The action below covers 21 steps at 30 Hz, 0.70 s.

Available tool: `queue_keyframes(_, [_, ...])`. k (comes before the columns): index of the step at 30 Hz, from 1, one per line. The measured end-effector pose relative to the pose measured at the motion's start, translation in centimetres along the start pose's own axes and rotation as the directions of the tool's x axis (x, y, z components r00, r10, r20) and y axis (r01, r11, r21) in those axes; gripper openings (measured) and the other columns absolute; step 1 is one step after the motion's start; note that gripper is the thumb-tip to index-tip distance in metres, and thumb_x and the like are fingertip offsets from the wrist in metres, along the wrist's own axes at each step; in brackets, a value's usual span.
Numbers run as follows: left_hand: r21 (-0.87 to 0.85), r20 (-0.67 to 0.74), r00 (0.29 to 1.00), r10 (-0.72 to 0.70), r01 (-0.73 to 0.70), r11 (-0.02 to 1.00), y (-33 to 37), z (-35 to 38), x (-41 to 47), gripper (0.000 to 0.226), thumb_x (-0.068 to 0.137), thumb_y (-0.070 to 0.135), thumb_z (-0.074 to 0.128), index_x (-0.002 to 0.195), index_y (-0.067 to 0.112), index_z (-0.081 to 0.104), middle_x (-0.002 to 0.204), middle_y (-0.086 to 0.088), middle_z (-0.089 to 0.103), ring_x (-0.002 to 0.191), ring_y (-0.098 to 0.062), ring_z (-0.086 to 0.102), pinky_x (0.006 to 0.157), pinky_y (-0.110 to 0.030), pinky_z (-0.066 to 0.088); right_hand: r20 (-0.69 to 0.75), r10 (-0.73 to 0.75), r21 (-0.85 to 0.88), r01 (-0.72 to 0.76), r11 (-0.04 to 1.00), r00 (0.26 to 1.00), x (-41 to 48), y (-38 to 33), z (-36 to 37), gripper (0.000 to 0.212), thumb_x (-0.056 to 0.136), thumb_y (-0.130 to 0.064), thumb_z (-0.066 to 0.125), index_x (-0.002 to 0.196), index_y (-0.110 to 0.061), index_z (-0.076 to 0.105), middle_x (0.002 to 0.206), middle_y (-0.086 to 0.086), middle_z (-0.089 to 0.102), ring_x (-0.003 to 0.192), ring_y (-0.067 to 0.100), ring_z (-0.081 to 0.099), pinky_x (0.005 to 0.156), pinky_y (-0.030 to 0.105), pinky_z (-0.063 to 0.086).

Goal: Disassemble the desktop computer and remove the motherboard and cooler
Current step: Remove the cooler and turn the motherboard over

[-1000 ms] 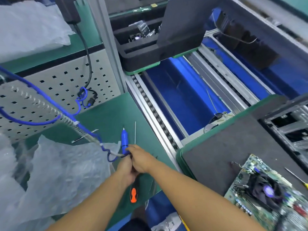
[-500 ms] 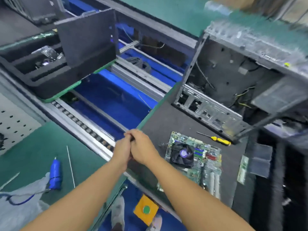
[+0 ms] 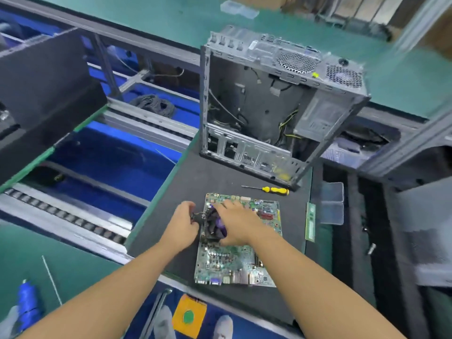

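The motherboard (image 3: pixel 238 260) lies flat on the black mat (image 3: pixel 186 182), in its near half and nearer the right edge than the left. Its long axis runs from the mat's near edge toward the far edge, and its row of ports faces the near edge, toward us. The cooler (image 3: pixel 216 228) sits on the board's far left part, fan upward.

Our left hand (image 3: pixel 182 225) curls its fingers round a black part at the cooler's left side. Our right hand (image 3: pixel 238 225) lies over the cooler from the right, fingers wrapped across the fan and hiding most of it.

A yellow screwdriver (image 3: pixel 274 190) lies just beyond the board's far edge, tip pointing at the mat's left edge. Beyond it the computer case (image 3: pixel 256 111) stands on the far part of the mat, its open side toward us, loose cables inside. A green memory stick (image 3: pixel 310 222) lies by the mat's right edge, lengthwise near to far, just apart from the board.

Half a second ago our hands were pressed together above the mat's left edge, off the board, and the fan showed whole; now both hands are on the cooler. Before that they were at the blue power driver (image 3: pixel 28 299), which now lies on the green bench at lower left. Board and screwdriver have not shifted.
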<state>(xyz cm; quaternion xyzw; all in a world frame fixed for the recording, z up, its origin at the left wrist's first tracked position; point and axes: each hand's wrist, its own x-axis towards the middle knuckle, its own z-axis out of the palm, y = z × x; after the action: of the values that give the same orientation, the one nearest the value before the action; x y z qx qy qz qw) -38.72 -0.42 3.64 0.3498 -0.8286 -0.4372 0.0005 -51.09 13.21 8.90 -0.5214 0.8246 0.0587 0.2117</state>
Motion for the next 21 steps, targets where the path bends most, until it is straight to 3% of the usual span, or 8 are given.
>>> queue_keyframes(2, [0.036, -0.033, 0.996, -0.082, 0.084, 0.996, -0.1, 0.3, 0.4, 0.047, 0.090, 0.006, 0.056, 0.134, 0.007, 0.042, 0.133, -0.008, 0.044, 0.118, -0.029, 0.052, 0.100, -0.037, 0.042, -0.053, 0.018, 0.064, -0.015, 0.998, 0.998, -0.3, 0.4, 0.0, 0.096, 0.070, -0.046, 0.078, 0.148, -0.016, 0.030, 0.139, 0.005, 0.040, 0.130, 0.028, 0.034, 0.097, 0.046, 0.047])
queue_keyframes(4, [0.167, 0.038, 0.989, -0.143, 0.135, 0.977, -0.2, 0.7, 0.6, 0.050, 0.090, 0.015, 0.060, 0.135, 0.003, 0.043, 0.135, -0.014, 0.042, 0.120, -0.032, 0.051, 0.099, -0.037, 0.042, -0.115, 0.081, 0.157, -0.062, 0.986, 0.990, -0.9, 1.5, -0.7, 0.093, 0.068, -0.048, 0.076, 0.144, -0.016, 0.033, 0.131, 0.004, 0.040, 0.124, 0.027, 0.033, 0.090, 0.046, 0.049])
queue_keyframes(8, [0.299, 0.197, 0.976, -0.088, 0.026, 0.954, 0.4, 2.4, 0.7, 0.064, 0.087, 0.036, 0.070, 0.139, 0.008, 0.045, 0.128, -0.009, 0.040, 0.115, -0.026, 0.052, 0.098, -0.033, 0.043, -0.193, 0.204, 0.275, -0.147, 0.950, 0.960, -2.5, 3.8, -2.9, 0.094, 0.068, -0.050, 0.076, 0.145, -0.017, 0.033, 0.130, 0.004, 0.041, 0.123, 0.026, 0.030, 0.092, 0.046, 0.047])
queue_keyframes(10, [0.269, 0.183, 0.978, -0.096, 0.044, 0.962, 0.8, 3.3, 1.1, 0.064, 0.085, 0.033, 0.075, 0.136, 0.007, 0.047, 0.125, -0.009, 0.041, 0.107, -0.023, 0.055, 0.091, -0.031, 0.044, -0.221, 0.271, 0.318, -0.193, 0.928, 0.937, -3.4, 4.7, -3.6, 0.093, 0.067, -0.051, 0.076, 0.144, -0.018, 0.033, 0.129, 0.003, 0.041, 0.122, 0.025, 0.030, 0.091, 0.045, 0.047])
queue_keyframes(13, [0.162, 0.089, 0.984, -0.153, 0.137, 0.977, 1.2, 4.2, 2.2, 0.066, 0.081, 0.019, 0.081, 0.137, 0.003, 0.050, 0.132, -0.014, 0.056, 0.115, -0.027, 0.057, 0.092, -0.033, 0.046, -0.251, 0.400, 0.399, -0.282, 0.872, 0.881, -5.0, 5.7, -4.0, 0.093, 0.067, -0.054, 0.075, 0.142, -0.018, 0.034, 0.131, 0.002, 0.041, 0.124, 0.024, 0.030, 0.092, 0.045, 0.046])
queue_keyframes(16, [0.140, 0.086, 0.980, -0.177, 0.164, 0.976, 2.3, 4.4, 3.5, 0.063, 0.080, 0.007, 0.078, 0.137, 0.002, 0.051, 0.132, -0.016, 0.059, 0.113, -0.030, 0.059, 0.084, -0.032, 0.049, -0.273, 0.534, 0.494, -0.360, 0.792, 0.800, -7.0, 7.0, -4.1, 0.090, 0.066, -0.057, 0.075, 0.139, -0.020, 0.036, 0.130, 0.000, 0.041, 0.125, 0.023, 0.031, 0.090, 0.044, 0.046])
queue_keyframes(19, [0.356, -0.012, 0.996, -0.083, 0.082, 0.931, 4.6, 4.5, 4.0, 0.061, 0.079, 0.021, 0.076, 0.134, 0.013, 0.052, 0.131, -0.016, 0.053, 0.118, -0.035, 0.052, 0.094, -0.045, 0.046, -0.262, 0.687, 0.585, -0.455, 0.671, 0.677, -9.9, 9.0, -3.3, 0.083, 0.064, -0.062, 0.074, 0.127, -0.019, 0.041, 0.122, 0.000, 0.043, 0.118, 0.022, 0.036, 0.087, 0.046, 0.049])
queue_keyframes(21, [0.425, -0.068, 0.984, 0.163, -0.120, 0.897, 6.8, 5.2, 3.7, 0.048, 0.082, 0.023, 0.071, 0.127, 0.019, 0.056, 0.124, -0.011, 0.054, 0.114, -0.034, 0.050, 0.095, -0.049, 0.042, -0.213, 0.791, 0.637, -0.533, 0.558, 0.573, -11.9, 10.4, -2.4, 0.075, 0.065, -0.061, 0.073, 0.117, -0.017, 0.041, 0.114, 0.000, 0.043, 0.114, 0.024, 0.039, 0.079, 0.044, 0.050])
